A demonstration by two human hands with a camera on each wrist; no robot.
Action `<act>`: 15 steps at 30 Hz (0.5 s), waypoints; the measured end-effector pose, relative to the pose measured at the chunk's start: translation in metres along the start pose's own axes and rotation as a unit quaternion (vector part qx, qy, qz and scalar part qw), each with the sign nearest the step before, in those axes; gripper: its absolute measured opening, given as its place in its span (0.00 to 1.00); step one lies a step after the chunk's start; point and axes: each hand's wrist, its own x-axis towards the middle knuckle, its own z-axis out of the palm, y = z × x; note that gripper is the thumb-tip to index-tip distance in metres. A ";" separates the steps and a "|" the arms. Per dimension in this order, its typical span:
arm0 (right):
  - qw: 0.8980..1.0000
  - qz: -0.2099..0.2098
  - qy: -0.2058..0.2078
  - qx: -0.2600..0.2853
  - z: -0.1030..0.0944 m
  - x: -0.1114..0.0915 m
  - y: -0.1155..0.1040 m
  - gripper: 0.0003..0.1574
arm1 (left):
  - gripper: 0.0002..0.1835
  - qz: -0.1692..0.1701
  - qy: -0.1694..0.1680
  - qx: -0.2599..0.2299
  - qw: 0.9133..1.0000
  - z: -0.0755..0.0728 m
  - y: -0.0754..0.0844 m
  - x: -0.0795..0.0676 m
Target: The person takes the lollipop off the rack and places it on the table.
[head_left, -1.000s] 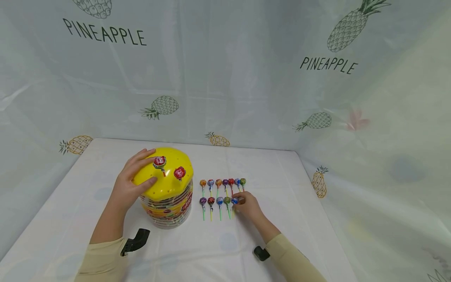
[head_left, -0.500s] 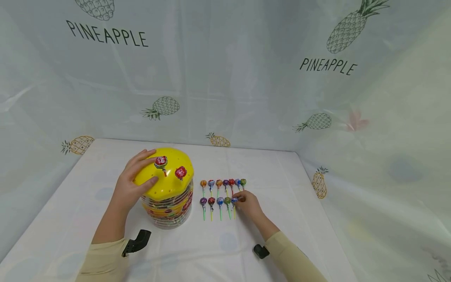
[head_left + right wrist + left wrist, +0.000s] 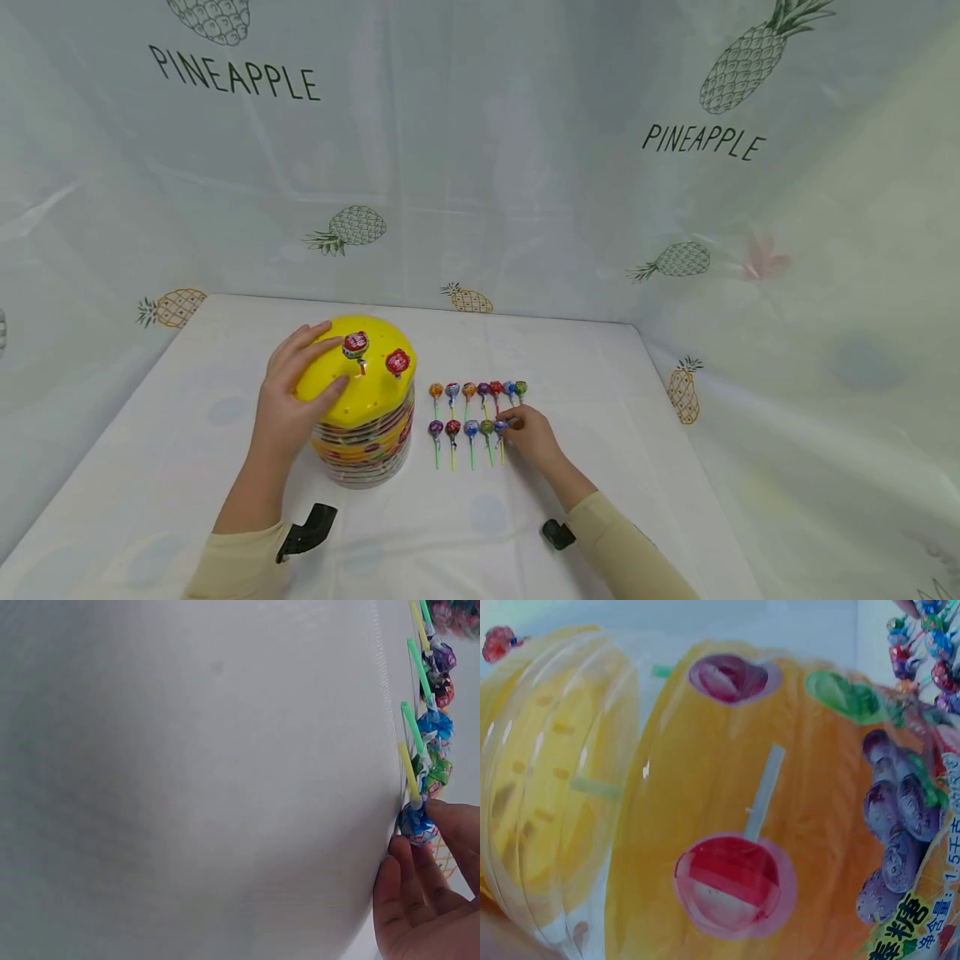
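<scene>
My left hand [image 3: 287, 400] grips the yellow lid [image 3: 382, 333] of a ribbed clear plastic jar [image 3: 367, 465], thumb and fingers spread across it. Two round red lollipop pictures show on the lid. In the left wrist view the jar's side [image 3: 697, 772] fills the frame, with orange label, grape print and lollipop pictures; the hand is mostly out of that view. At the right end of the nearer row, my right hand [image 3: 534, 435] pinches a blue-wrapped lollipop [image 3: 417, 823] by its head, its yellow stick toward me. Next to it lies a green-wrapped lollipop [image 3: 436, 772].
Several wrapped lollipops lie in two rows right of the jar, with an orange one [image 3: 436, 390] at the far row's left end. A white cloth [image 3: 420, 542] covers the table. Behind stands a pineapple-print curtain [image 3: 480, 167].
The left hand, lid and jar have turned slightly, the lid's pictures shifting right. The pinched lollipop's stick has straightened to line up with the row; the right hand stays nearly in place.
</scene>
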 end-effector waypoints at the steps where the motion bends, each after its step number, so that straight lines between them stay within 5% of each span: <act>1: 1.000 0.001 0.000 -0.001 0.000 0.000 0.000 0.12 | 0.23 0.004 0.005 -0.002 1.000 0.001 0.001 -0.001; 7: 1.000 -0.012 0.002 -0.006 0.000 0.001 0.000 0.11 | 0.22 0.010 0.027 0.002 1.000 0.007 0.007 -0.002; 15: 1.000 -0.008 -0.002 -0.004 0.000 0.002 0.003 0.12 | 0.24 -0.032 0.021 0.055 0.998 0.013 0.016 -0.001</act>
